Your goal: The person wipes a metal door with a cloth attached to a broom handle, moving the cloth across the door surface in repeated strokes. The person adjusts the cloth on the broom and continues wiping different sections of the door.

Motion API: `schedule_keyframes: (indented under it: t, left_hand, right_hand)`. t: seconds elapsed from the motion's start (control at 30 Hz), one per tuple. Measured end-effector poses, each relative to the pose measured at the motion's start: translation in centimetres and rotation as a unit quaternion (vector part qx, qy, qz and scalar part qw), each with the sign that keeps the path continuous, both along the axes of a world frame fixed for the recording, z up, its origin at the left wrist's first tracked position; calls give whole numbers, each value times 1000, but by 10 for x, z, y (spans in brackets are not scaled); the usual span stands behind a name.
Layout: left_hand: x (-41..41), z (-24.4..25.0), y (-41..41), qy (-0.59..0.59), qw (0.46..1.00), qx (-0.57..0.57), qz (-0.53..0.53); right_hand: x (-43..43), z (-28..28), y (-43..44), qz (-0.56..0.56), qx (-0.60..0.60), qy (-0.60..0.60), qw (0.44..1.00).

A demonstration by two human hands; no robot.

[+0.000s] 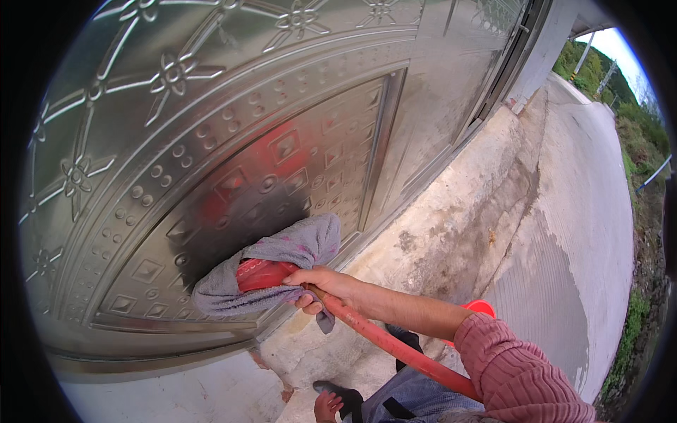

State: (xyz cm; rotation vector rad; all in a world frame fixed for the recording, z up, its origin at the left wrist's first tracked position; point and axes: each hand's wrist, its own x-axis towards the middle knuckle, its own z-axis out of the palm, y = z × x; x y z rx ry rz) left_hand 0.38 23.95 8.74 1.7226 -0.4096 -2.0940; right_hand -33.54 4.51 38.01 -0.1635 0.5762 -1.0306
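Observation:
A gray towel with pink marks (317, 238) is wrapped around the red plastic head (267, 275) of a long-handled tool, probably a broom. My right hand (314, 288) grips the tool where the red handle (391, 341) meets the head, with part of the towel under the fingers. The towel rests against, or very close to, the lower panel of an embossed metal door (285, 174), which shows a red and dark reflection. The handle slants down to the right beneath my forearm. My left hand (328, 406) is low at the bottom edge, fingers apart, holding nothing.
A red plastic container (480, 307) is partly hidden behind my right forearm. My feet in dark shoes stand on the concrete step (328, 349). A wet patch (550, 306) darkens the concrete paving at the right, with grass and plants (629, 322) along its edge.

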Motion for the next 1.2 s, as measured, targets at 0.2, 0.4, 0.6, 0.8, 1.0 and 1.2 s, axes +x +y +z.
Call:
schedule_keyframes:
  t: [0.2, 0.4, 0.6, 0.8, 1.0, 1.2]
  left_hand:
    - [-16, 31, -44, 18, 993, -60, -100]
    - [-91, 212, -138, 8, 937, -343, -61]
    - [-167, 352, -243, 21, 827, -556, -77]
    - [-205, 386, -281, -168, 768, -616, -51]
    - [-191, 390, -304, -231, 755, -613, -11]
    - [-217, 401, -306, -239, 734, -635, -33]
  right_hand:
    - [-39, 88, 59, -63, -126, -24, 990]
    - [-85, 103, 126, -164, -142, 49, 975]
    - [-132, 10, 172, -167, -34, 96, 981]
    - [-204, -140, 220, -105, 137, 195, 966]
    - [-277, -226, 228, 35, 212, 473, 854]
    - [-325, -310, 232, -43, 255, 433, 863]
